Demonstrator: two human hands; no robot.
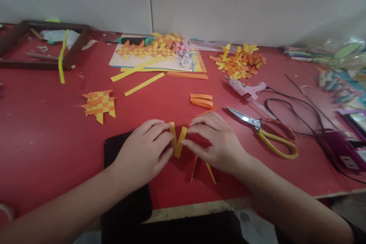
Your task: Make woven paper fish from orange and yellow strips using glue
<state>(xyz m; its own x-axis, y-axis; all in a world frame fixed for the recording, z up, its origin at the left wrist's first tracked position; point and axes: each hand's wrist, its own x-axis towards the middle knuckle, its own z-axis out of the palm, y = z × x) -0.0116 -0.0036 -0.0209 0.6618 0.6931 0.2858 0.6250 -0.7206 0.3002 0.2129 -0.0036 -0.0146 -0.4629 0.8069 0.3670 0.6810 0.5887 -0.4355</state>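
Lying near right hand (219, 143): scissors (258, 124)

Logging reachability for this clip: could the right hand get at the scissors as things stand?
Likely yes: the scissors lie just right of the right hand, with nothing visible between, though it is busy with the yellow paper.

A pale grey wall (243, 7) is spanning the top of the frame. At upper left, a dark brown rectangular wooden frame (31, 64) is lying flat, a curved bright-yellow strip (61, 61) crossing its corner. A black-and-teal-handled tool (133, 41) is resting at upper centre. A flat black slab with rounded corners (114, 150) is sitting lower left of centre, while a purple plastic box (341, 148) is standing at the right edge.
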